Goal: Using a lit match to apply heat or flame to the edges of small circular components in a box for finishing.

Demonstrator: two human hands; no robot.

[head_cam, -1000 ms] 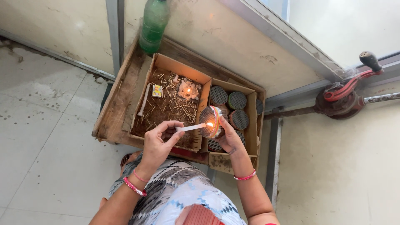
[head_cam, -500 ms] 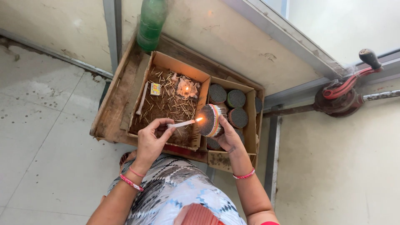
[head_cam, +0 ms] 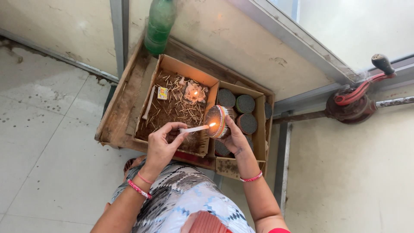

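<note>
Over the cardboard box (head_cam: 172, 64), your left hand (head_cam: 161, 144) pinches a thin white candle (head_cam: 195, 128), lit tip w/ flame right at the round bundle of sticks (head_cam: 216, 121) that your right hand (head_cam: 235, 138) grips from beneath. Both hands are clamped, close together but not touching. Box's left compartment holds spent matchsticks (head_cam: 172, 108), a small matchbox (head_cam: 162, 92) & a little flame (head_cam: 195, 92); more round bundles (head_cam: 245, 103) fill the right side, green bottle (head_cam: 158, 26) behind.

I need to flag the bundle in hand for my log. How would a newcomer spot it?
Find the wooden tray against the wall, then its right-hand cardboard box of round bundles. The bundle sits at that box's left edge in the right hand, tilted and touched by a lit candle, unlike the others.
</note>
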